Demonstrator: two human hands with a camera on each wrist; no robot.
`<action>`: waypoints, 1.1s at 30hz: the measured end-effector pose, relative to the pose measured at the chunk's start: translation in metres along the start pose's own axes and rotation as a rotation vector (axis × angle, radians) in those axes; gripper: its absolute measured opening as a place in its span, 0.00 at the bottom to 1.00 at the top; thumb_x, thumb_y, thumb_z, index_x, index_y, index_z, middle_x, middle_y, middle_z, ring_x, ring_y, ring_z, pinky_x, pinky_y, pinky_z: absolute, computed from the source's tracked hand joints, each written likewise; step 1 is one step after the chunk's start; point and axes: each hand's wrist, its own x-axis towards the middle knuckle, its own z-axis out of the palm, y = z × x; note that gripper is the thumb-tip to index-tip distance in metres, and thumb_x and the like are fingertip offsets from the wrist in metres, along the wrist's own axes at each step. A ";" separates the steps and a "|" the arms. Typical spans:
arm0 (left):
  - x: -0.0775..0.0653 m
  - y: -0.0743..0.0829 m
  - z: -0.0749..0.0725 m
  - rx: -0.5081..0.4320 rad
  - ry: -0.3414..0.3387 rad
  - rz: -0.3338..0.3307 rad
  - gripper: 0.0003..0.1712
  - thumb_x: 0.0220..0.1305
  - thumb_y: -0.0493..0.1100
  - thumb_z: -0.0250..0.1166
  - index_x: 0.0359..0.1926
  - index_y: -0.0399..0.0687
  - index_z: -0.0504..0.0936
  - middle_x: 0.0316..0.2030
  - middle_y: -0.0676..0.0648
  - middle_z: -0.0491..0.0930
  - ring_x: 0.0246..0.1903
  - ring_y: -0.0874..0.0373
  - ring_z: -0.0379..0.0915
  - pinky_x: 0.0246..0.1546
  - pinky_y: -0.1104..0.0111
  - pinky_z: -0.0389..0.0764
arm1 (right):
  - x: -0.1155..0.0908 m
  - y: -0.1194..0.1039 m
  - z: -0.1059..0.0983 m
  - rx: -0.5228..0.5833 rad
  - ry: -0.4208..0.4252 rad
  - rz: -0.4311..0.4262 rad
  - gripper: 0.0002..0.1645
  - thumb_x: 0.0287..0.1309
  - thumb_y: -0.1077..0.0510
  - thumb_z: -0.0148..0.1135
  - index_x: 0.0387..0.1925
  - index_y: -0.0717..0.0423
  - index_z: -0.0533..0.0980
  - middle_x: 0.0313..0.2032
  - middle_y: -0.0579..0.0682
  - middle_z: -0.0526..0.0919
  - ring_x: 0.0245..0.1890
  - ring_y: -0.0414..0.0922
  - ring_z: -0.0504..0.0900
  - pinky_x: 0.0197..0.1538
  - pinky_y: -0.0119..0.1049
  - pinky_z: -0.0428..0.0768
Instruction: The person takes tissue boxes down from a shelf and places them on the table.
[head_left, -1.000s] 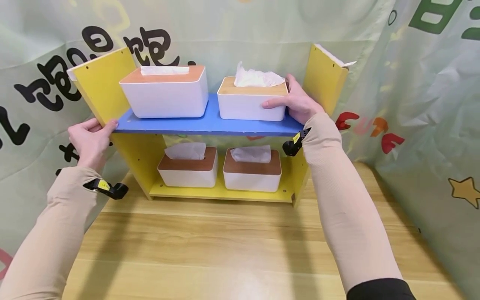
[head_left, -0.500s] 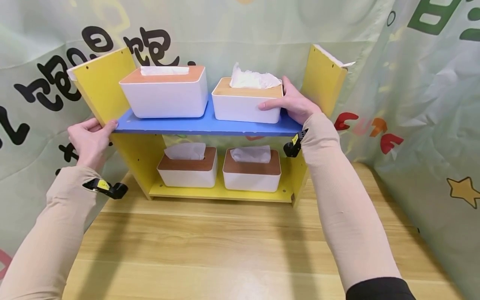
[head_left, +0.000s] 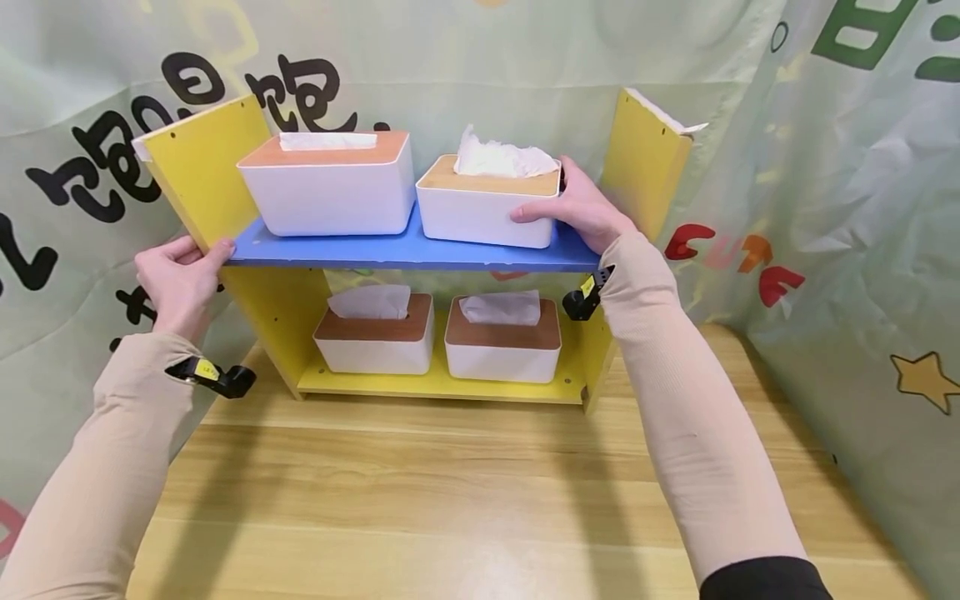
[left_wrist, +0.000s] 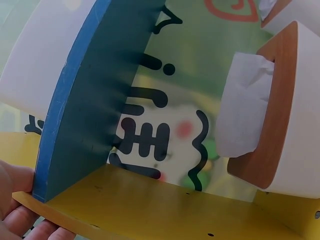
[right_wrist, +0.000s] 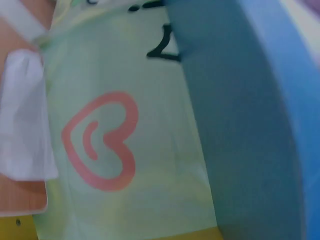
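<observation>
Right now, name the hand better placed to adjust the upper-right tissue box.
Probably the right hand: it grips that tissue box at its right end, while the left hand holds the shelf unit farther left.

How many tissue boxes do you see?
4. The upper left box and upper right box are on the blue shelf; the lower left box and lower right box are on the yellow shelf. Any behind them would be hidden.

Colourful letters (head_left: 754, 249) are seemingly spelling "CUTE" on the fabric backdrop (head_left: 510, 50); black lettering (left_wrist: 145, 93) there is defying sure reading; yellow wrist-camera labels (head_left: 206, 369) are showing illegibly small print.
</observation>
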 end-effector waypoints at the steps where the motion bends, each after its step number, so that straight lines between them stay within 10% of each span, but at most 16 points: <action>1: 0.000 0.000 0.000 0.003 0.001 0.001 0.32 0.53 0.42 0.77 0.61 0.44 0.81 0.15 0.71 0.79 0.24 0.76 0.78 0.26 0.85 0.75 | 0.000 0.000 0.000 0.007 0.009 0.003 0.48 0.45 0.57 0.77 0.64 0.52 0.59 0.56 0.46 0.74 0.58 0.42 0.69 0.67 0.33 0.64; 19: -0.001 0.000 0.001 -0.016 -0.014 -0.008 0.34 0.53 0.41 0.77 0.62 0.44 0.80 0.16 0.71 0.80 0.27 0.75 0.79 0.28 0.86 0.76 | -0.005 0.000 0.005 0.328 0.031 -0.029 0.25 0.47 0.67 0.72 0.49 0.54 0.74 0.38 0.44 0.84 0.43 0.41 0.80 0.49 0.29 0.77; 33: -0.001 0.000 -0.001 -0.011 -0.007 -0.018 0.34 0.53 0.43 0.77 0.62 0.45 0.80 0.16 0.71 0.79 0.26 0.76 0.79 0.28 0.86 0.76 | -0.003 -0.004 0.006 0.362 0.013 0.010 0.20 0.51 0.63 0.71 0.47 0.56 0.77 0.37 0.43 0.86 0.44 0.41 0.79 0.52 0.29 0.75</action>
